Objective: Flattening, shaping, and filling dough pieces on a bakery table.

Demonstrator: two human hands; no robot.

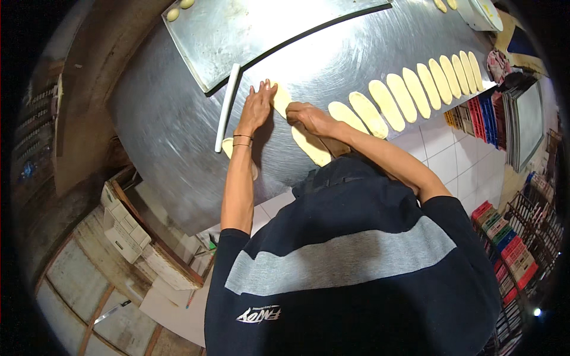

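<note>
A long, flat piece of yellow dough [309,145] lies slantwise on the metal table in front of me. My left hand [256,110] rests flat beside its far end, fingers stretched out and the fingertips touching its edge. Across the middle of this strip sits my right hand [310,118], its fingers curled down and pressed onto the dough; the fingertips are hidden beneath the hand. Left of my left hand, a white rolling pin [227,110] leans against the edge of a metal tray. Partly covered by my left forearm is another dough piece [228,147].
A row of several flat dough ovals [387,101] runs along the table [178,148] to the far right. The large metal tray [237,35] lies at the back. A white bowl [480,15] and a cloth [499,65] are at the right end, with stacked crates [510,252] below.
</note>
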